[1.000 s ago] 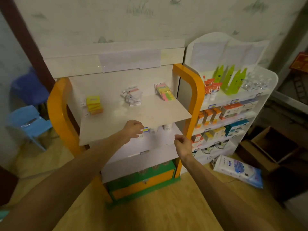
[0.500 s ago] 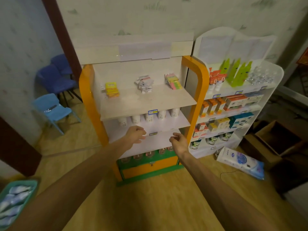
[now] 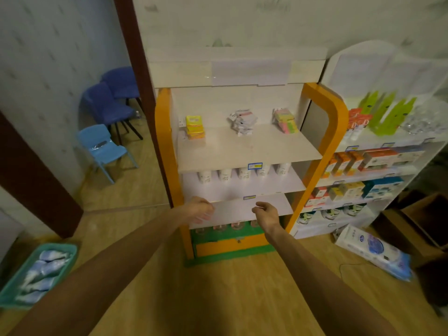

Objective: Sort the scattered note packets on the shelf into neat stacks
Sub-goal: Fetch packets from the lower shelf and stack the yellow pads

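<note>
Blue chairs (image 3: 106, 117) (left), teal basket (image 3: 14, 284) below

No text on the shelf labels (image 3: 255, 165) is legible.

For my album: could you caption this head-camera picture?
Both hands, left and right, hover empty before the orange shelf, where yellow, white and pastel note packets sit in three stacks.

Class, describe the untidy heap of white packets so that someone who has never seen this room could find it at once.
Find the orange-sided shelf unit against the wall and look at its top shelf, which holds three piles. The white packets are the middle pile, between the yellow stack on the left and the pink and green stack on the right. Unlike those, it is pale and jumbled.
</note>
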